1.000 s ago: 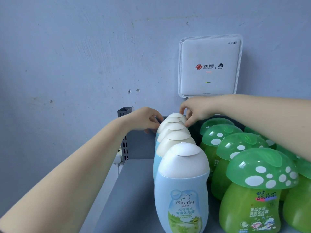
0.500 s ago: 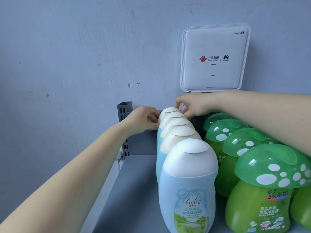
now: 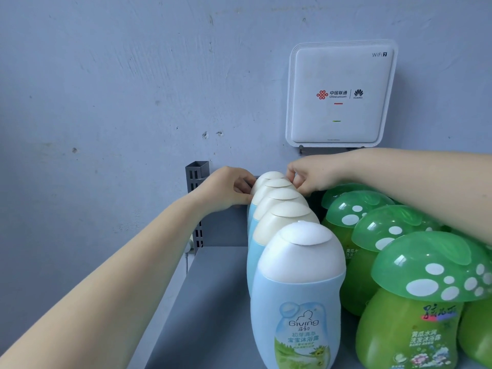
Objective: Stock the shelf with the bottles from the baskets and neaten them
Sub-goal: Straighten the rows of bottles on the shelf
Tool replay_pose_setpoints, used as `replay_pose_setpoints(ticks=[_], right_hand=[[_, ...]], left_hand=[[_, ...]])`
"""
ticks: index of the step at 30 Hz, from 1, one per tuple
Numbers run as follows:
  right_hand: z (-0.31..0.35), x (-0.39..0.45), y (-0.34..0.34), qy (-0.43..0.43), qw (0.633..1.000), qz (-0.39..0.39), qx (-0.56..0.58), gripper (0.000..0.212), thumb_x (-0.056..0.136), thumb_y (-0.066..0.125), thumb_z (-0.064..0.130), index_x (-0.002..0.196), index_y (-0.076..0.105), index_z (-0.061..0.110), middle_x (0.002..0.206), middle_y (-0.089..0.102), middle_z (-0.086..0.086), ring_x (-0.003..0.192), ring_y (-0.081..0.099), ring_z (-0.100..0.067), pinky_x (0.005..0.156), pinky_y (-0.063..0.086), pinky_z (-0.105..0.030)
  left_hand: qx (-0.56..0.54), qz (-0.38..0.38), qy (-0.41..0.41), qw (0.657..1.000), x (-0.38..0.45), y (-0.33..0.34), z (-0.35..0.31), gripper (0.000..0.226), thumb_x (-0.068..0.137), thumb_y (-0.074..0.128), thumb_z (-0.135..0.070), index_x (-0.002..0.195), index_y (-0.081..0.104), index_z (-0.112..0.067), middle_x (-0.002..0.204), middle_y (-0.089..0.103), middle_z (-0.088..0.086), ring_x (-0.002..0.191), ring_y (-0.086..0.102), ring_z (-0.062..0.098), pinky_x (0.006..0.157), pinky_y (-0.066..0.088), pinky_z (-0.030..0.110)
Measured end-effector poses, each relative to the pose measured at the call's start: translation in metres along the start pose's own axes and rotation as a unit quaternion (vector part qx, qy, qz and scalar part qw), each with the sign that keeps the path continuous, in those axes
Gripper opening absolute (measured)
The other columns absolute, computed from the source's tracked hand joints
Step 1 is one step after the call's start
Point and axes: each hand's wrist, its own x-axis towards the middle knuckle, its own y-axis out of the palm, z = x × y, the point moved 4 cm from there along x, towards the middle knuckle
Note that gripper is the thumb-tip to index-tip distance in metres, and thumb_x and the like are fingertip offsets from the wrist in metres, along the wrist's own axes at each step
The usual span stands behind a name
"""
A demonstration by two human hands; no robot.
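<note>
On the grey shelf [image 3: 213,302], a row of blue bottles [image 3: 296,302] runs back beside the green mushroom-capped bottles [image 3: 415,315]. The left hand [image 3: 226,190] and right hand [image 3: 310,177], fingers curled, pinch the rearmost blue bottle [image 3: 266,179] at its cap. This looks like neatening; next, square it with the row.

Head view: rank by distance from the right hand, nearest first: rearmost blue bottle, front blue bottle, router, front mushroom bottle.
1. Rearmost blue bottle: at the back of the row, touched by the right hand.
2. Router: on the wall just above the hand.
3. Front blue bottle and front mushroom bottle: both at the shelf's near edge, too close to call.
</note>
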Motion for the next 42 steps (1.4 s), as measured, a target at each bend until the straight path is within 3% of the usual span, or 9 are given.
replay_pose_setpoints(ticks=[7,11,16,21,25,30,33,37,42], right_hand=[[0.005,-0.002,-0.003,0.012,0.999,-0.017,-0.050,0.026,0.084,0.066,0.020,0.107,0.063,0.008,0.081,0.068,0.011,0.066,0.055,-0.001,0.058,0.040,-0.012],[0.006,-0.013,-0.017,0.005,0.998,-0.041,-0.051,0.025,0.088,0.064,0.021,0.108,0.050,0.016,0.089,0.073,0.003,0.087,0.064,-0.012,0.065,0.042,-0.016],[-0.001,-0.053,-0.053,-0.028,0.993,-0.114,-0.033,0.016,0.084,0.066,0.012,0.090,0.055,0.021,0.086,0.073,0.003,0.059,0.061,0.010,0.082,0.045,-0.027],[-0.007,-0.108,-0.074,-0.048,0.985,-0.164,-0.008,0.015,0.082,0.069,0.011,0.085,0.058,0.021,0.090,0.073,-0.006,0.059,0.063,0.007,0.080,0.048,-0.029],[-0.011,-0.149,-0.074,-0.049,0.984,-0.173,-0.007,0.013,0.079,0.073,0.016,0.085,0.062,0.020,0.085,0.073,-0.007,0.061,0.064,0.001,0.086,0.049,-0.034],[-0.018,-0.194,-0.056,-0.054,0.986,-0.154,-0.012,0.016,0.072,0.076,0.026,0.084,0.066,0.023,0.079,0.073,0.000,0.066,0.066,-0.001,0.073,0.049,-0.018],[-0.022,-0.216,-0.041,-0.060,0.989,-0.135,-0.005,0.019,0.070,0.077,0.030,0.085,0.067,0.026,0.078,0.073,0.009,0.073,0.067,-0.001,0.066,0.048,-0.010],[-0.025,-0.230,-0.016,-0.057,0.993,-0.104,-0.018,0.026,0.068,0.078,0.037,0.090,0.066,0.029,0.083,0.072,0.012,0.076,0.065,0.004,0.074,0.050,-0.012],[-0.026,-0.228,0.008,-0.024,0.989,-0.112,-0.095,0.045,0.072,0.074,0.047,0.110,0.063,0.026,0.089,0.066,0.018,0.083,0.061,0.000,0.073,0.044,-0.013]], left_hand=[[0.028,0.010,-0.009,1.000,-0.001,-0.001,-0.002,0.026,0.080,0.071,-0.020,0.106,0.065,-0.020,0.097,0.071,-0.001,0.093,0.066,0.016,0.085,0.051,0.031],[0.067,0.004,-0.022,0.998,-0.001,-0.016,-0.010,0.027,0.080,0.073,-0.025,0.104,0.063,-0.019,0.091,0.069,-0.008,0.089,0.063,0.014,0.076,0.050,0.024],[0.086,-0.026,-0.028,0.996,-0.007,-0.049,-0.042,0.017,0.086,0.065,-0.017,0.103,0.062,-0.016,0.089,0.068,-0.001,0.064,0.062,0.016,0.049,0.048,0.014],[0.085,-0.050,0.008,0.995,-0.020,-0.060,-0.089,0.009,0.084,0.068,-0.018,0.092,0.066,-0.018,0.079,0.070,0.003,0.083,0.069,0.027,0.079,0.057,0.039],[0.117,-0.021,0.046,0.992,-0.038,-0.041,-0.134,0.007,0.084,0.067,-0.028,0.089,0.068,-0.024,0.078,0.071,-0.003,0.064,0.060,0.006,0.058,0.048,0.011],[0.140,0.024,0.084,0.986,-0.067,-0.011,-0.169,0.013,0.078,0.071,-0.032,0.090,0.071,-0.027,0.086,0.072,-0.010,0.084,0.066,0.004,0.087,0.052,0.026],[0.144,0.070,0.095,0.983,-0.079,0.008,-0.183,0.013,0.076,0.072,-0.034,0.087,0.070,-0.029,0.082,0.071,-0.015,0.080,0.065,-0.002,0.084,0.051,0.021],[0.176,0.133,0.084,0.972,-0.090,0.036,-0.194,0.020,0.074,0.074,-0.035,0.093,0.068,-0.029,0.085,0.071,-0.016,0.082,0.065,-0.002,0.080,0.050,0.018],[0.213,0.131,0.054,0.967,-0.095,0.049,-0.194,0.029,0.073,0.077,-0.036,0.099,0.065,-0.030,0.087,0.068,-0.017,0.085,0.065,0.000,0.072,0.046,0.010]])
